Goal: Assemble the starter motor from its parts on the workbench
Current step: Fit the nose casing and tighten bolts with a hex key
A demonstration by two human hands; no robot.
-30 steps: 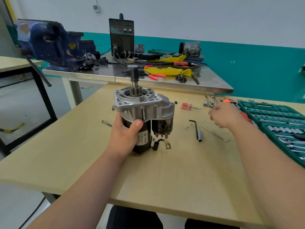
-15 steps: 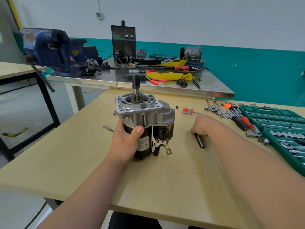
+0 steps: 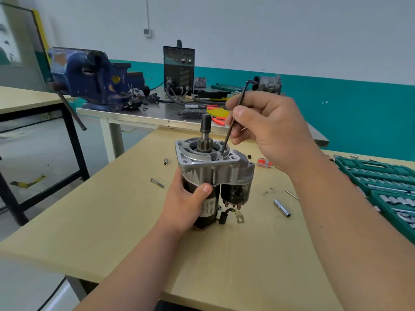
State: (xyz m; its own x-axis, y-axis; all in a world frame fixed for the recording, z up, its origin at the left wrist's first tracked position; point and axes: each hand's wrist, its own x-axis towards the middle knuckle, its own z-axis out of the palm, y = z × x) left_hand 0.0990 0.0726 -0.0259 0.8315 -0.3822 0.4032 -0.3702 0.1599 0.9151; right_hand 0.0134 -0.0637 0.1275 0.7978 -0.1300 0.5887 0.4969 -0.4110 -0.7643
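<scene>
Now raised, the right hand (image 3: pixel 274 133) pinches a black L-shaped hex key (image 3: pixel 227 140) against the silver-and-black starter motor (image 3: pixel 213 167) gripped by the left hand (image 3: pixel 186 203); tightening apparently remains.

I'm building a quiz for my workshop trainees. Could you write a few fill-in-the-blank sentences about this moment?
The left hand grips the starter motor, which stands ____ on the workbench.
The right hand pinches the hex key, its tip pointing ____ at the motor.
The bench vise on the steel table behind is ____.
Missing words: upright; down; blue.
</scene>
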